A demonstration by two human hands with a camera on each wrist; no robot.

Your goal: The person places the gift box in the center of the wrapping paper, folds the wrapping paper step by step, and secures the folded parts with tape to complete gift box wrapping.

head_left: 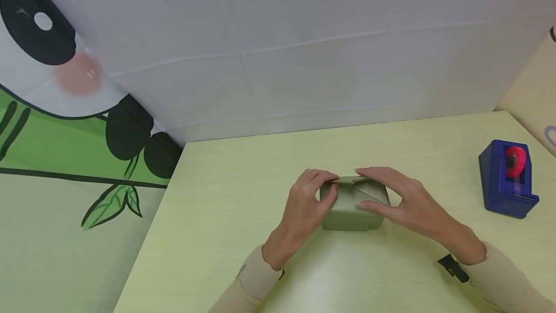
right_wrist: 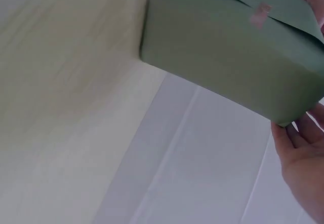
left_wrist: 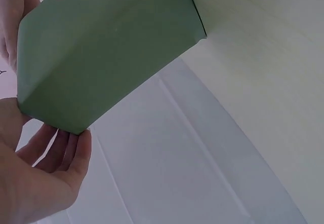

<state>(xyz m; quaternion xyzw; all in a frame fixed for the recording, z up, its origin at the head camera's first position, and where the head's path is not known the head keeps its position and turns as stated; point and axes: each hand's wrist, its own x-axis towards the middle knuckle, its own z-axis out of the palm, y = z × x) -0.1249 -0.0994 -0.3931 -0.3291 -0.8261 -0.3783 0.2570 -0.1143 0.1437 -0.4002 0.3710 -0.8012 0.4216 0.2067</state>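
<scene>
On the table, a small box wrapped in green paper [head_left: 351, 215] lies between both hands in the head view. Overlapping paper folds cross its top. My left hand [head_left: 304, 203] grips the far left corner, its thumb on top and its fingers at the far edge. At the far right, my right hand [head_left: 407, 203] holds the box, fingers on the back edge and thumb on the slanting flap. The right wrist view shows a small pinkish piece of tape [right_wrist: 260, 15] across a paper seam. The underside of the box is hidden.
A blue tape dispenser [head_left: 499, 178] with a red-cored roll [head_left: 515, 161] stands on the pale table [head_left: 243, 183], to the right. Behind the table hangs a white creased sheet [head_left: 304, 38]. A green cartoon print [head_left: 65, 139] covers the left side.
</scene>
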